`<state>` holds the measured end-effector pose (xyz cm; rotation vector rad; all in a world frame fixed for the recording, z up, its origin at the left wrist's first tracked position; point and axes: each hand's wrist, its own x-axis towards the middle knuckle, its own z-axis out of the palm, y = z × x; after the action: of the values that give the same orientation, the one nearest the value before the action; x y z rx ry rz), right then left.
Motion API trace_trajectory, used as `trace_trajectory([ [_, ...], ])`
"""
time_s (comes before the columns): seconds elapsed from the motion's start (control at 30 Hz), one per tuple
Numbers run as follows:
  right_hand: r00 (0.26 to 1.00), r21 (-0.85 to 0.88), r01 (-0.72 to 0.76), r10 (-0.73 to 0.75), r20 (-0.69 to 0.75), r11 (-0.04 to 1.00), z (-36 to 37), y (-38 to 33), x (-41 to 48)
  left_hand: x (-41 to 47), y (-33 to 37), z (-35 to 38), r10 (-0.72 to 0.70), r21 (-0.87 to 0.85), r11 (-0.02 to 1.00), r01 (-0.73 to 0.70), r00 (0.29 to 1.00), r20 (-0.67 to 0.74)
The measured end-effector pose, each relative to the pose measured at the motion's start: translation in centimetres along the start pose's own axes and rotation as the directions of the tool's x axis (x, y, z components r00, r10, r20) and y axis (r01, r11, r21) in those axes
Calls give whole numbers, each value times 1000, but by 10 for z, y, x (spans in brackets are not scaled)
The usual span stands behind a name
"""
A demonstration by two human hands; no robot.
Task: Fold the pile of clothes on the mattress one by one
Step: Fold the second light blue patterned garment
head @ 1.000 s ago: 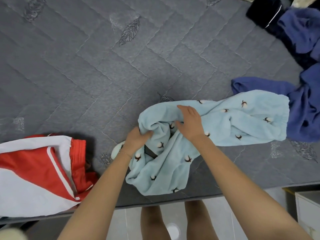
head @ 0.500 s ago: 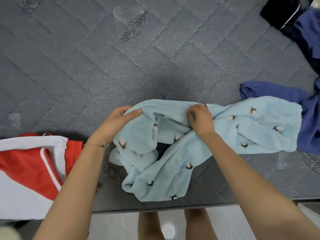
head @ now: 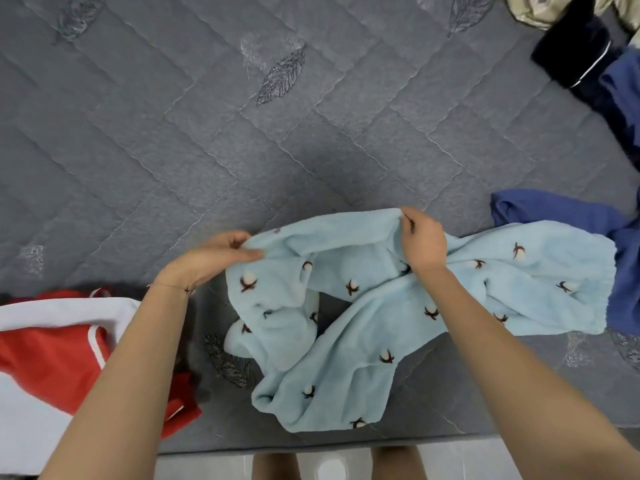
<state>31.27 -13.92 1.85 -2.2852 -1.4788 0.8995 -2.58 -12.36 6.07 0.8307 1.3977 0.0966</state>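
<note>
Fingers: on the left hand [head: 207,261], thumb and fingers [head: 247,253] pinch the upper hem of a light blue garment [head: 381,306]. On the right hand [head: 422,240], the fingers [head: 407,221] are curled and clamped on the same hem, further right.
Garment: plush cloth printed with small brown-and-white cotton bolls, in the lower centre of the frame. It lies rumpled on the mattress [head: 242,150] near its front edge. The pinched hem is raised between the hands, one end spreads to the right, and another twists down toward the bottom.
Handling: it looks soft, light and limp, so it probably will not keep a shape unaided. The fleecy surface should grip rather than slip. The hem corners seem the best hold, with the hands wide apart to pull it flat.
Mattress: grey, quilted with leaf motifs, filling most of the frame.
Right edge: a blue garment [head: 554,209] touches the pale one's right end.
Upper right: a dark navy piece [head: 571,53] with white piping, and a patterned beige cloth [head: 533,8] in the corner.
Lower left: a red and white garment [head: 52,341] beside the left forearm; whether it is folded, I cannot tell.
Bottom: bare legs [head: 277,465] over a pale floor.
</note>
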Motion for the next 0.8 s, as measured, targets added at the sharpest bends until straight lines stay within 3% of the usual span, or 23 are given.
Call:
trace_trajectory([
  [0.1, 985, 36, 127, -130, 113, 991, 15, -18, -5, 8, -20, -4, 20, 129, 992, -10, 997, -76],
  [0.2, 949, 106, 240, -257, 185, 965, 30, -44, -17, 4, -17, -8, 150, 156, 980, -125, 975, -161],
  [0.37, 877, 235, 398, -443, 184, 887, 52, -97, -33, -5, 17, -26, 242, 204, 953, -222, 967, -81],
  [0.5, 910, 365, 258, -352, 221, 895, 57, -126, -24, -12, 36, -50, 94, 304, 949, -81, 995, -27],
  [0.67, 956, 360, 114, -202, 215, 926, 54, -135, -7, -13, 13, -81, -129, 517, 855, 52, 985, 114],
  [0.8, 976, 140, 75, -101, 192, 987, 62, -135, 0, -7, -17, -99, 46, 460, 888, -4, 996, -80],
])
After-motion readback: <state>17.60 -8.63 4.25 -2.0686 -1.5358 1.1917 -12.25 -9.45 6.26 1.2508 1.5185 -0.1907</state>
